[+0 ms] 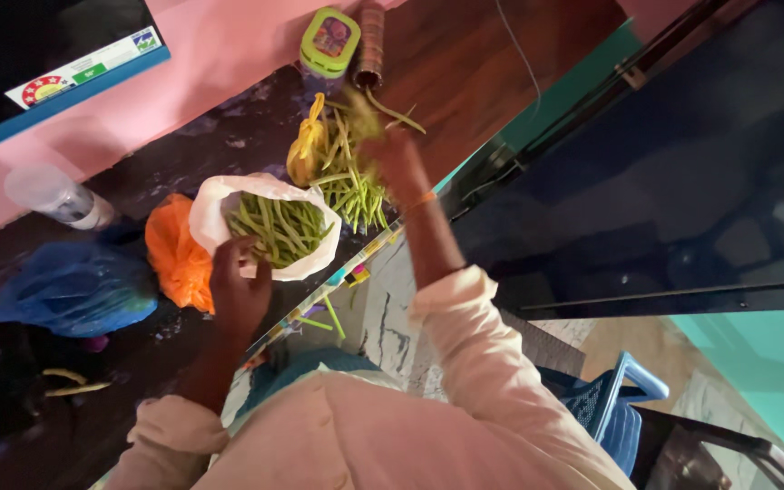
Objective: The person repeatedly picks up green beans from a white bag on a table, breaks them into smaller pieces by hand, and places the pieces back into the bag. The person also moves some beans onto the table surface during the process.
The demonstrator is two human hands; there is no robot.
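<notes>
A white plastic bag (220, 195) full of green beans (281, 227) lies on the dark counter. My left hand (238, 286) rests at the bag's near edge, fingers on the beans and the bag rim. My right hand (395, 154) is blurred above a loose pile of green beans (356, 186) and grips a few beans (383, 111) that stick out past it. A yellow bag (306, 145) lies beside that pile.
An orange bag (177, 254) and a blue bag (74, 286) lie left of the white one. A clear plastic bottle (56, 195) lies by the pink wall. A green-lidded box (328, 41) stands at the back. Blue chair (614, 404) behind me.
</notes>
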